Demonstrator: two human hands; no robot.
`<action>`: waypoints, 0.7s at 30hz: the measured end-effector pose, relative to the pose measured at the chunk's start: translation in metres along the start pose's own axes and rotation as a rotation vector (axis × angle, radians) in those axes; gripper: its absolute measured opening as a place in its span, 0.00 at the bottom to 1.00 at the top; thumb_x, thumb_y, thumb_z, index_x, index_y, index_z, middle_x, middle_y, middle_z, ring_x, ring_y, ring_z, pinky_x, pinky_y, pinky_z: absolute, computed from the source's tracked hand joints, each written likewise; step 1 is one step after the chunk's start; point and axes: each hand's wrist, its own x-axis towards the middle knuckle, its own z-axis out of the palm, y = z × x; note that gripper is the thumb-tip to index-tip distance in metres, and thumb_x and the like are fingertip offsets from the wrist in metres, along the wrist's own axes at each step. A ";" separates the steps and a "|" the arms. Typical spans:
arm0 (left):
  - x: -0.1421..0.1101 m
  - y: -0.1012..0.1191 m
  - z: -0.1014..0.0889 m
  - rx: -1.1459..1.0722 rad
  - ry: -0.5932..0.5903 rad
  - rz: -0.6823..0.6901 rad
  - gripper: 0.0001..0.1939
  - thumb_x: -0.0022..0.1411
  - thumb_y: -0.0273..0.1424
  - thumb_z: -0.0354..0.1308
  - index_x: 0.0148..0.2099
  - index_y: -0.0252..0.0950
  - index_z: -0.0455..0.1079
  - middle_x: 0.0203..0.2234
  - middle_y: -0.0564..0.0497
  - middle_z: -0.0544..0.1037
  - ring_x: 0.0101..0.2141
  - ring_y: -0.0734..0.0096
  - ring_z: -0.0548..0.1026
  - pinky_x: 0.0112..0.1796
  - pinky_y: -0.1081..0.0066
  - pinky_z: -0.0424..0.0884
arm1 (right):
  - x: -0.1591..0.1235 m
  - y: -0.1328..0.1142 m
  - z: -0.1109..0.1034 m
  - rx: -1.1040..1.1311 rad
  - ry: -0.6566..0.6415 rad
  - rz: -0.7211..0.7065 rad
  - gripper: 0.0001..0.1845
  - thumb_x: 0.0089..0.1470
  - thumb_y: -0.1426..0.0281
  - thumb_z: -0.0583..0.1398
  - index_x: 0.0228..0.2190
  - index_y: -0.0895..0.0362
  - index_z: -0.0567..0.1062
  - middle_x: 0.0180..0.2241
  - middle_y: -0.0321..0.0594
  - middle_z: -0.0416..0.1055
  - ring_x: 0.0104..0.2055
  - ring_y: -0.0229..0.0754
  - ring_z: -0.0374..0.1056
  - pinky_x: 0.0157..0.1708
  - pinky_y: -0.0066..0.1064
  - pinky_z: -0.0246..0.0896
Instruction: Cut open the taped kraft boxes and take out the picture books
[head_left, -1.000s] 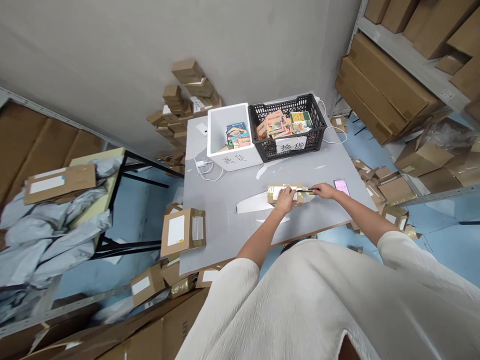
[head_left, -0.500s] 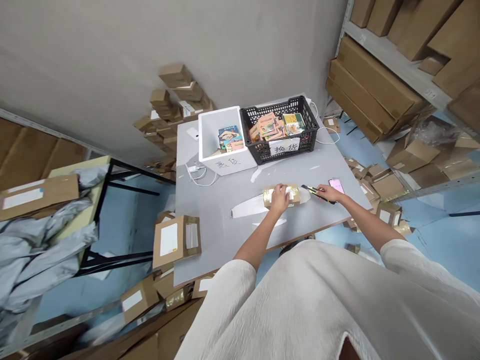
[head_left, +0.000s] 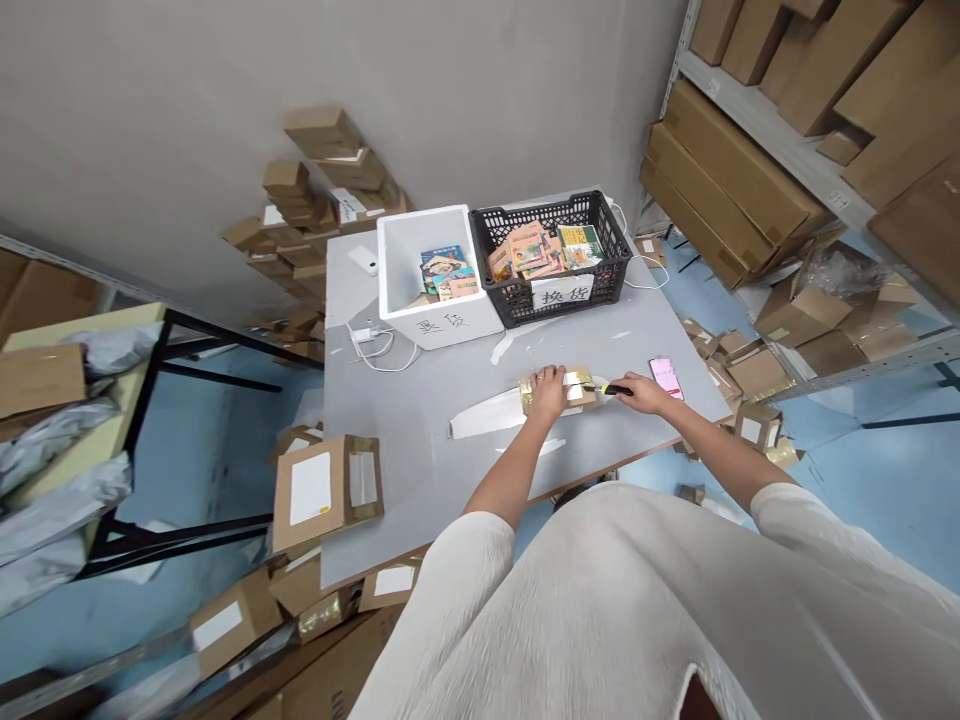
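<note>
A small cardboard box [head_left: 582, 401] with shiny tape and a white label lies on the grey table [head_left: 390, 500]. My left hand [head_left: 547, 390] grips it from above, fingers bent over its left part. In my right hand [head_left: 639, 392] is a black and yellow utility knife [head_left: 613, 389]. Its blade points left and lies at the box's top, near the right end. Whether the blade cuts into the tape is too small to tell. Beneath and left of the box runs a whitish strip [head_left: 484, 417] on the tabletop.
Behind stand a white foam box [head_left: 457, 325] and a black crate [head_left: 551, 300], both with books inside. A phone [head_left: 665, 378] lies right of my right hand. A labelled carton [head_left: 326, 490] sits at the left edge. Piled cartons [head_left: 330, 170] and shelves [head_left: 795, 150] surround the table.
The knife was drawn back right of the box half a second ago; now its blade is back over the top. My left hand stays on the box. The view has swung slightly right.
</note>
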 end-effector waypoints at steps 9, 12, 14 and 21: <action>-0.025 0.014 0.018 0.061 0.134 -0.033 0.31 0.79 0.36 0.41 0.77 0.35 0.62 0.70 0.33 0.70 0.72 0.44 0.61 0.74 0.41 0.47 | 0.004 -0.004 0.023 -0.014 0.107 0.031 0.25 0.71 0.64 0.60 0.66 0.51 0.77 0.54 0.49 0.76 0.52 0.52 0.75 0.55 0.39 0.67; -0.027 0.014 0.019 0.086 0.145 -0.045 0.31 0.79 0.36 0.41 0.77 0.33 0.62 0.70 0.33 0.70 0.72 0.44 0.62 0.73 0.41 0.48 | 0.005 0.008 0.022 -0.016 0.198 0.066 0.25 0.71 0.64 0.59 0.65 0.52 0.76 0.54 0.50 0.76 0.53 0.55 0.73 0.55 0.41 0.68; -0.028 0.014 0.018 0.097 0.146 -0.048 0.31 0.79 0.36 0.41 0.77 0.33 0.63 0.70 0.33 0.70 0.72 0.45 0.62 0.74 0.41 0.48 | 0.005 0.019 0.019 0.017 0.278 0.136 0.26 0.71 0.64 0.57 0.66 0.53 0.75 0.54 0.52 0.76 0.54 0.56 0.73 0.54 0.42 0.69; -0.041 0.013 0.013 0.111 0.120 -0.089 0.34 0.76 0.38 0.46 0.79 0.31 0.60 0.73 0.34 0.67 0.74 0.45 0.60 0.75 0.44 0.47 | 0.013 0.038 0.032 0.141 0.269 0.319 0.25 0.64 0.66 0.61 0.61 0.55 0.78 0.55 0.50 0.75 0.54 0.53 0.73 0.53 0.38 0.70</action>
